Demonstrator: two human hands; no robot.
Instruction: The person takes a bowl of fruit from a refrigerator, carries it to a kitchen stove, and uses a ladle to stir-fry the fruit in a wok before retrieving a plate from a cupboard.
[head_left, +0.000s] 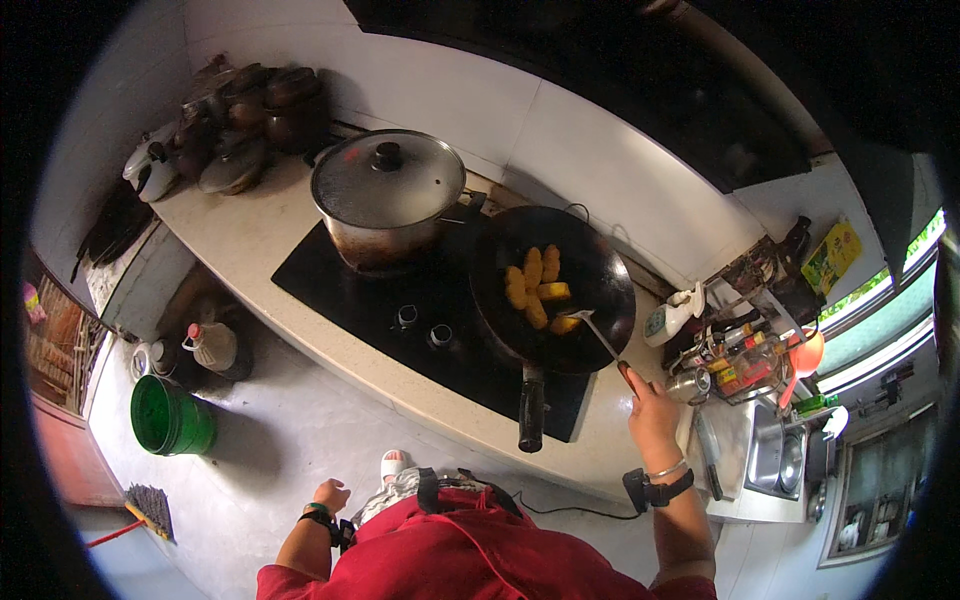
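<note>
My right hand grips the brown handle of a metal cooking spatula. The spatula's head is inside a black wok, touching or just over one of several golden-brown oblong food pieces. These pieces lie near the wok's middle, one of them a brighter yellow block. The wok sits on the right side of a black glass cooktop, its dark handle pointing toward me. My left hand hangs low at my side with fingers curled and nothing visible in it.
Left of the wok stands a large lidded pot. A spray bottle and seasoning bottles crowd the right. Beyond are a cleaver and a sink. On the floor are a green bucket, a jug and a broom.
</note>
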